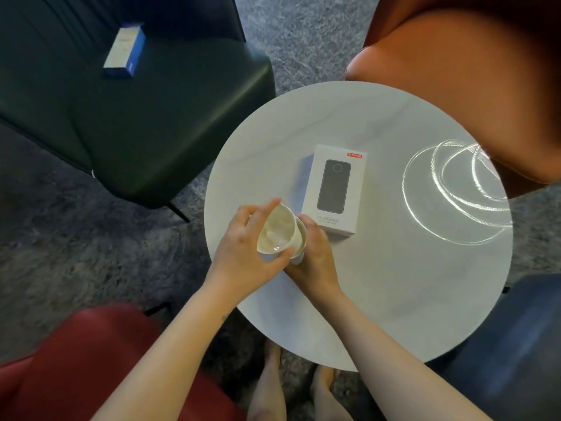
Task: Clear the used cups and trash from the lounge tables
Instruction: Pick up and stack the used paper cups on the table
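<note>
Over the left part of the round white table [379, 284], my left hand [243, 253] grips a white paper cup [274, 230] by its rim, tilted, its inside facing the camera. My right hand [315, 256] holds a second white cup [299, 241] right behind and under the first; the two cups touch or overlap, and most of the second is hidden. A white product box [335, 189] printed with a dark phone-like device lies flat on the table just right of the cups.
A dark green armchair [136, 123] at upper left carries a blue and white box [123, 51]. An orange chair [470, 71] stands at upper right, a red seat [91, 360] lower left, a dark blue chair [516, 344] lower right. Grey carpet surrounds the table.
</note>
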Available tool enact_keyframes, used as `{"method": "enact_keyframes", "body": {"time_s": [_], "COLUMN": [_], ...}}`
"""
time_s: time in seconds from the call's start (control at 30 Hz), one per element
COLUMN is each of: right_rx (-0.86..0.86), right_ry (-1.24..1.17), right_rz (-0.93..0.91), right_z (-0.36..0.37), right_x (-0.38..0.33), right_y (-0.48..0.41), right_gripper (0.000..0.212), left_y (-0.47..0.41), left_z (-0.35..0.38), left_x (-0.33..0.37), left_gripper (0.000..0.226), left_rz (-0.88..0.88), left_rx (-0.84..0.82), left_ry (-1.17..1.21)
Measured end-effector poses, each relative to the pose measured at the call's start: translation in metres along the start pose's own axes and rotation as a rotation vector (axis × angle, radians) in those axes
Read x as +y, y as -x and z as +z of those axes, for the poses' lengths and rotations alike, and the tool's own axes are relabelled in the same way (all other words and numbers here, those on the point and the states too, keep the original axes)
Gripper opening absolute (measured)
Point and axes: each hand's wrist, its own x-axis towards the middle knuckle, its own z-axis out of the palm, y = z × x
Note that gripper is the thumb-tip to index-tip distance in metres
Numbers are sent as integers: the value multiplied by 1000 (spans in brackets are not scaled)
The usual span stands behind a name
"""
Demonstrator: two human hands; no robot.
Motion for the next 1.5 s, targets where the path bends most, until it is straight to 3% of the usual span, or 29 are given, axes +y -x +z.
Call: {"method": "enact_keyframes", "body": {"time_s": [0.17,0.27,0.4,0.53,0.67,0.77,0.9,1.07,1.23,1.37,1.5], "right_rx": [-69,-53,-76,170,393,330,189,121,-8,16,69], "right_ry": [18,2,6,75,211,259,388,479,556,606,547], "right_rz": [40,58,82,32,81,194,316,336,249,352,228], "right_z": [3,3,-6,-24,-37,-38,-27,-16,-10,-13,-14], "right_x": [6,9,16,16,15,16,23,25,24,11,-22], "right_y": [6,14,22,21,-3,-29,-51,-71,-57,-54,-62], "right_gripper": [59,75,78,68,53,73,98,100,89,90,88], "left_y": [4,7,7,6,11,10,5,-3,-10,-8,-7], "left_z": [23,33,36,32,34,43,52,42,25,7,-20], "left_x": [-8,-14,-19,-20,-27,-28,-31,-33,-41,-38,-33], "left_gripper": [79,86,92,104,118,113,78,71,75,76,77], "left_rz": [12,-17,-3,23,-175,-249,-207,-223,-268,-278,-267], "left_rx": [-181,-281,-304,-176,-72,-79,-19,92,186,226,305], "left_ry": [-252,-258,-264,-98,222,302,294,285,259,237,201]}}
